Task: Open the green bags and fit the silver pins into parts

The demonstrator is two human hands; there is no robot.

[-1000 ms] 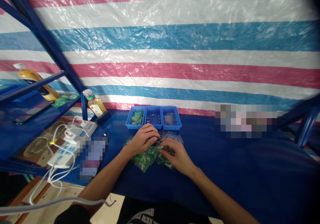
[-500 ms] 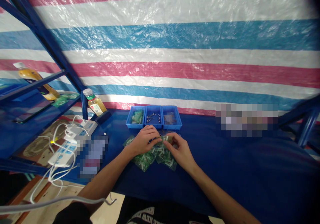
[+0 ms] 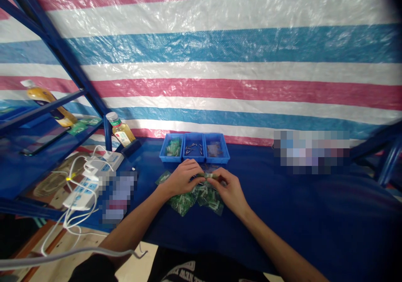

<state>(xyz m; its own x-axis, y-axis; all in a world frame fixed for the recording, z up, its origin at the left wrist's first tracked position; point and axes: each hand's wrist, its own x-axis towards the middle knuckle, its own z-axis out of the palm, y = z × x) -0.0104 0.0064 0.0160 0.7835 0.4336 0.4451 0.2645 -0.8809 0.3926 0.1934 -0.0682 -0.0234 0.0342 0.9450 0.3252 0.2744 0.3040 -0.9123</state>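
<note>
Between my hands is a small green plastic packet [image 3: 207,175], its edges pinched in my fingertips. My left hand [image 3: 184,178] is closed on the packet's left end, thumb against fingers. From the other side my right hand [image 3: 230,187] pinches the right end. Under and in front of the hands lie several green-tinted clear bags [image 3: 182,203] with small pale pieces inside. Just beyond stand three joined blue bins: the left bin [image 3: 171,159] has green packets, the middle bin [image 3: 194,159] small dark metal pins, the right bin [image 3: 217,161] clear packets.
At left on the blue table [image 3: 266,206] are a white power strip [image 3: 80,198] with tangled cables and a blurred-out flat object [image 3: 119,198]. A juice bottle [image 3: 122,131] stands by the blue frame [image 3: 94,99]. Another blurred item [image 3: 310,150] lies at the back right.
The packet has tilted to show a narrower edge, and my right fingers have curled a little more around it. The whole view has shifted slightly.
</note>
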